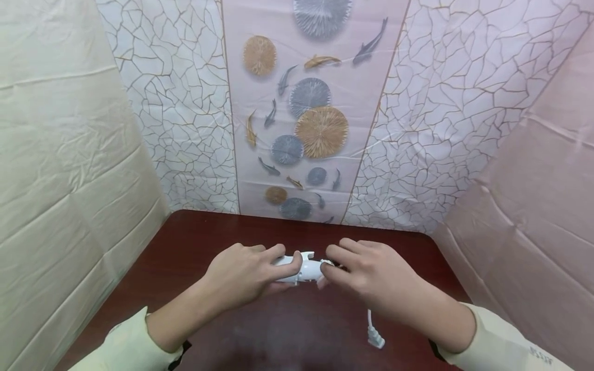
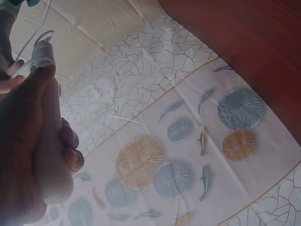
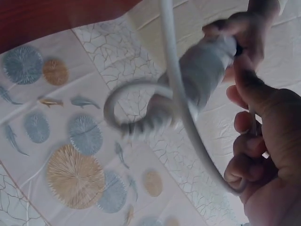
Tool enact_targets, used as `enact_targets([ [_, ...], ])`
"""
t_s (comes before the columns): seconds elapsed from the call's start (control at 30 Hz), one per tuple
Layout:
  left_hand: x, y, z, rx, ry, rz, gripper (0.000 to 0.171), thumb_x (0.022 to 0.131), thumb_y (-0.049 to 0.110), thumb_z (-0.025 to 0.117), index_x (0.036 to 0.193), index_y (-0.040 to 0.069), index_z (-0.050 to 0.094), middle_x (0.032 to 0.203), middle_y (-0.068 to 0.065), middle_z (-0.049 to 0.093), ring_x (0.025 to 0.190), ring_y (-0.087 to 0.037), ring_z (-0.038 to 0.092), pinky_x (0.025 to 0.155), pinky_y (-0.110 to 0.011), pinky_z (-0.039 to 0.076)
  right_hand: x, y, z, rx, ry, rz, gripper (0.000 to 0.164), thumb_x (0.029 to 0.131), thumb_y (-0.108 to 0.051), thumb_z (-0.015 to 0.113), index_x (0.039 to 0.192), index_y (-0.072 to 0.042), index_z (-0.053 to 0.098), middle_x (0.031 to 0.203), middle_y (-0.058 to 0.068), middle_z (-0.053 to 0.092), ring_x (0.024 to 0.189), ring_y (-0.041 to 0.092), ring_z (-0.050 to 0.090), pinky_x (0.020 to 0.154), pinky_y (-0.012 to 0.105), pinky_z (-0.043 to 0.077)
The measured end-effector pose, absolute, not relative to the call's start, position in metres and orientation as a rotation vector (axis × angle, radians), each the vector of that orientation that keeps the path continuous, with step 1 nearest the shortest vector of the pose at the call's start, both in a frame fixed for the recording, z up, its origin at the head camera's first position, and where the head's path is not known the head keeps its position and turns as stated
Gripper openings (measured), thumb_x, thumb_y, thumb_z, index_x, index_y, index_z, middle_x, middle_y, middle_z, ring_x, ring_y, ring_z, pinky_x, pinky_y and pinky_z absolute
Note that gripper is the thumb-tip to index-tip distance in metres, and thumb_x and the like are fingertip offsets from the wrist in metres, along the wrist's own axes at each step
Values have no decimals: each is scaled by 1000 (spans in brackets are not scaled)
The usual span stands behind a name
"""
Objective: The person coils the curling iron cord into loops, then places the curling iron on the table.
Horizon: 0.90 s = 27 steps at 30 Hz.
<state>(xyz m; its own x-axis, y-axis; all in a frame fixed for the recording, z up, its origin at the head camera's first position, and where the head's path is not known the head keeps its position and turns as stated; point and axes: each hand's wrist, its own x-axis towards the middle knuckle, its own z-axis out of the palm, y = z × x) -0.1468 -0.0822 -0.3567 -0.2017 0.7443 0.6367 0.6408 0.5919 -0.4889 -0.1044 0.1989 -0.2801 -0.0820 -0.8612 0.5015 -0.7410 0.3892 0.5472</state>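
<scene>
My left hand (image 1: 241,273) grips a white, rounded handheld appliance (image 1: 310,271) held sideways above the table. In the left wrist view, its smooth long body (image 2: 52,165) lies along the palm with fingertips curled round the far side. A white power cord (image 3: 175,70) leaves the ribbed end of the appliance and loops in front of the right wrist camera. My right hand (image 1: 373,268), close to that end, holds the cord between curled fingers. Below this hand dangles the cord's white plug (image 1: 376,337). Fingers hide part of the appliance in the head view.
A dark red-brown table (image 1: 209,232) lies under both hands. Behind it hangs a patterned cloth (image 1: 320,129) with fish and round motifs. Pale creased cloth walls (image 1: 69,154) stand at the left and right sides.
</scene>
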Motion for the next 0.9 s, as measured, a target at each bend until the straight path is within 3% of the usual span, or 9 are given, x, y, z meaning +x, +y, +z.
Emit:
enact_targets([
  [0.13, -146, -83, -357, -1145, -1924, 146, 43, 96, 64, 77, 126, 36, 65, 90, 12, 62, 51, -10, 54, 40, -24, 33, -114, 201, -275, 1387, -1868, -110, 44, 107, -50, 67, 78, -18, 62, 75, -7, 50, 62, 10, 48, 52, 21, 43],
  [0.3, -145, -83, -359, -1174, -1934, 160, 41, 96, 63, 77, 126, 38, 64, 92, 12, 62, 52, -11, 55, 40, -26, 34, -125, 204, -272, 1355, -1922, -104, 54, 78, -64, 89, 71, -22, 56, 69, -9, 47, 56, 7, 46, 46, 22, 41],
  [0.43, -145, -82, -360, -1202, -1918, 174, 41, 97, 61, 76, 128, 38, 63, 94, 12, 64, 54, -11, 57, 41, -26, 36, -133, 208, -269, 1338, -2031, -82, 62, 69, -74, 89, 67, -24, 52, 67, -12, 45, 54, 2, 41, 44, 22, 36],
  [0.7, -144, -82, -359, -1242, -1870, 187, 42, 99, 60, 71, 131, 35, 63, 98, 12, 66, 57, -11, 59, 42, -27, 42, -148, 213, -264, 1364, -2412, 102, 51, 72, -70, 93, 70, -29, 62, 71, -20, 48, 62, -4, 41, 55, 20, 39],
  [0.9, -145, -81, -362, -1263, -1816, 206, 37, 104, 61, 65, 131, 36, 63, 95, 12, 63, 58, -10, 57, 43, -25, 41, -162, 213, -264, 1578, -2538, 388, 30, 82, -46, 95, 75, -27, 73, 74, -16, 54, 68, -8, 49, 61, 17, 47],
])
